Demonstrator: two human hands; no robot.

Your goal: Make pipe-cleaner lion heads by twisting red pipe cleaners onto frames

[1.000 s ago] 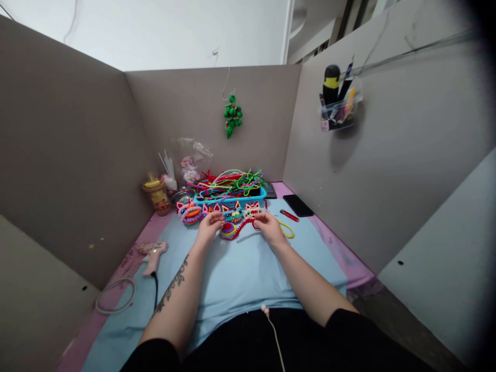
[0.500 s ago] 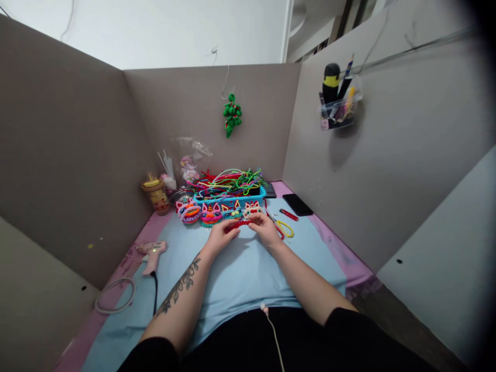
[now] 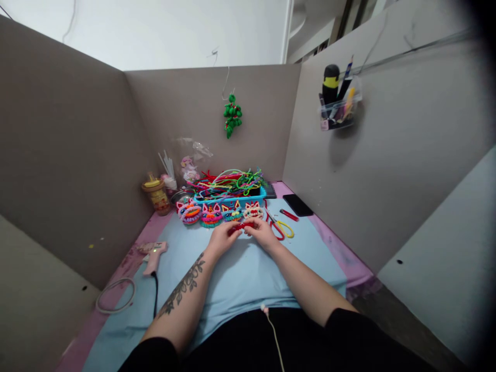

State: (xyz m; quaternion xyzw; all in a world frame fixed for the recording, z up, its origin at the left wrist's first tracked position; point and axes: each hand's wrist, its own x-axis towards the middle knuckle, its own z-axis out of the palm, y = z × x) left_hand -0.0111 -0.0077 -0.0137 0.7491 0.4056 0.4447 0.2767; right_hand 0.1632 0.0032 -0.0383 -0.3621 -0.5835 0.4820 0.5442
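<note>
Both hands meet over the middle of the cloth-covered table, with a short, bunched red pipe cleaner (image 3: pixel 243 226) between them. My left hand (image 3: pixel 222 238) pinches its left end, and my right hand (image 3: pixel 260 233) grips the right end between thumb and fingers. Fingers partly hide the piece. Just beyond stands a row of several fuzzy animal faces made of pipe cleaners (image 3: pixel 211 214). Close to the right hand lie scissors with red and yellow handles (image 3: pixel 285 229).
Behind the row, a blue basket (image 3: pixel 232 200) overflows with coloured pipe cleaners. A pink glue gun (image 3: pixel 154 257) with a cord lies left, below a lidded cup (image 3: pixel 157 196). A black phone (image 3: pixel 297 204) and red cutter (image 3: pixel 289 215) lie right. Grey panels enclose three sides.
My hands have shifted slightly nearer to me with the red pipe cleaner. The right fingers have moved a little left along it, and more of the scissors shows.
</note>
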